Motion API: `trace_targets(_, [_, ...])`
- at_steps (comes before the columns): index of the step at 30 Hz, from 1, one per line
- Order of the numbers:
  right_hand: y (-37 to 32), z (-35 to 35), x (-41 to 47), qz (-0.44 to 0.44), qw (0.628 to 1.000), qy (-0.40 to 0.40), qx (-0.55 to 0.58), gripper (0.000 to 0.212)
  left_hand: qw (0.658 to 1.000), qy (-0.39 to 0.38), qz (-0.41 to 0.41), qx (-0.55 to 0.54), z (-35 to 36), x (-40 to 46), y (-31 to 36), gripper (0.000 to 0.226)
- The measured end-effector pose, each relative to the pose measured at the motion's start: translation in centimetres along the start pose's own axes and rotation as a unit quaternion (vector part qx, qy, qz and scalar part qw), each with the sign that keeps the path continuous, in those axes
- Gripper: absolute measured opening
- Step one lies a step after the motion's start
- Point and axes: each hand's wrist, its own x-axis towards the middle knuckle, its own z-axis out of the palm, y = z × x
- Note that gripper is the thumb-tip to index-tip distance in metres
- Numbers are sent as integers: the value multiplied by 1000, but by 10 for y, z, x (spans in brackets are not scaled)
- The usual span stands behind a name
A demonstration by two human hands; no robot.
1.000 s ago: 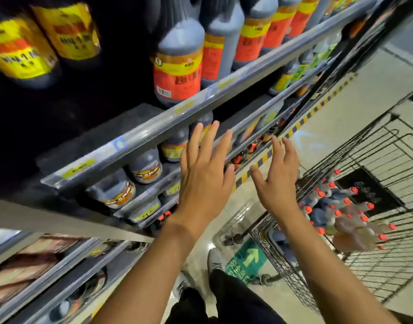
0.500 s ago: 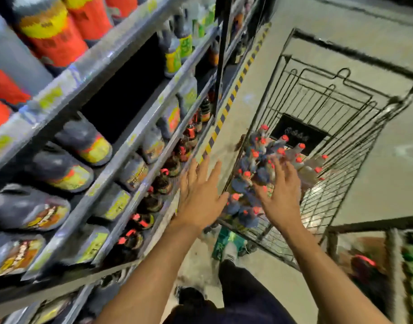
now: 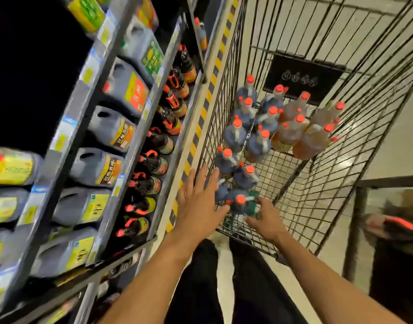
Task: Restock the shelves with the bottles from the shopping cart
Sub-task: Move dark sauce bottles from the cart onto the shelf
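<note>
The wire shopping cart [image 3: 317, 202] holds several red-capped bottles: dark ones [image 3: 233, 136] on the left, amber ones [image 3: 310, 141] on the right. My left hand [image 3: 197, 206] hovers with straight spread fingers over the cart's near left corner, holding nothing. My right hand [image 3: 266, 220] reaches into the cart's near end, its fingers by the nearest dark bottle [image 3: 239, 204]; no grip on it shows. The shelves [image 3: 135, 141] on the left carry dark jugs and smaller bottles.
A yellow-and-black striped strip [image 3: 193, 146] runs along the floor between shelf base and cart. My legs and the pale floor lie below the cart. A dark rack [image 3: 388, 230] with a red-capped item stands at the right.
The view swung down from the shelves to the cart. Both hands dropped from shelf height toward the cart's near end; the right one now reaches among the nearest bottles.
</note>
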Motion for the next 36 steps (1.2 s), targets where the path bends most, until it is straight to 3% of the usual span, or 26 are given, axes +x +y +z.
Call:
trace_targets(3, [30, 27, 24, -14, 999, -43, 22, 90, 1000, -20, 8, -9, 22, 25, -5, 97])
trace_targets(8, [48, 59, 58, -40, 995, -29, 84, 85, 999, -15, 18, 26, 57, 53, -21, 109])
trace_targets(11, [51, 75, 77, -30, 987, -7, 160, 94, 995, 14, 52, 85, 66, 57, -26, 118])
trace_targets(19, [50, 81, 76, -115, 983, 29, 143, 106, 994, 40, 86, 61, 54, 52, -21, 140])
trace_targets(26, [41, 74, 72, -116, 982, 41, 144, 99, 985, 67, 155, -25, 69, 47, -35, 115])
trace_targets(30, [29, 62, 64, -86, 980, 36, 175, 79, 976, 84, 167, -113, 70, 43, -46, 99])
trace_targets(36, [-5, 16, 34, -106, 963, 57, 243, 83, 961, 75, 117, -240, 55, 33, -37, 96])
